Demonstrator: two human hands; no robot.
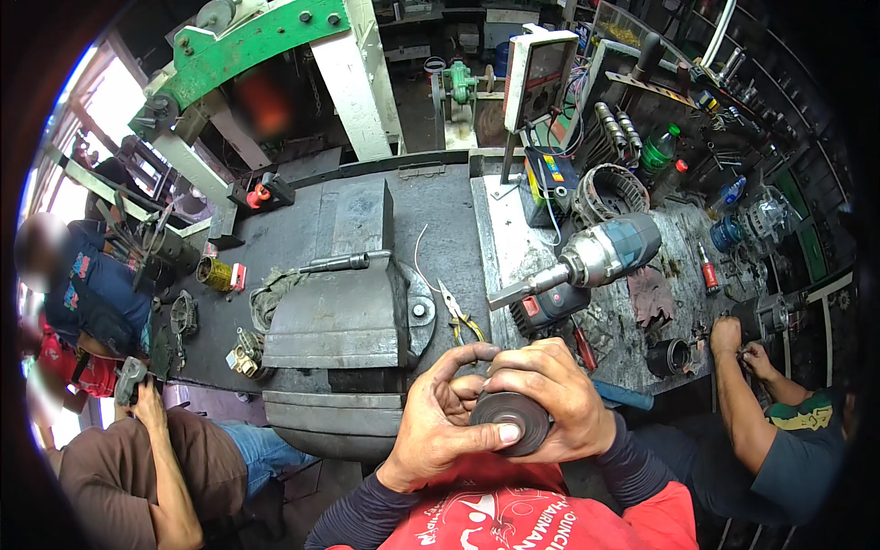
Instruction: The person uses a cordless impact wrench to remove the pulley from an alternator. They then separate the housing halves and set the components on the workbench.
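"Head view, lower centre: what is held?"

"Dark round part (510,422), one. Left hand (442,414): fingers half curled, thumb pressed on its face. Right hand (559,392): fingers curled closed over its upper edge."

"Containers?"

"Green bottle (658,150), one, and red-capped bottle (672,178), one, both upper right; contents cannot be told. Yellow tin (213,274), one, left of frame; contents too small to tell."

"Tools?"

"Vise (335,316), one, left of centre. Yellow-handled pliers (456,313), one pair, centre. Impact wrench (612,252), one, right of centre."
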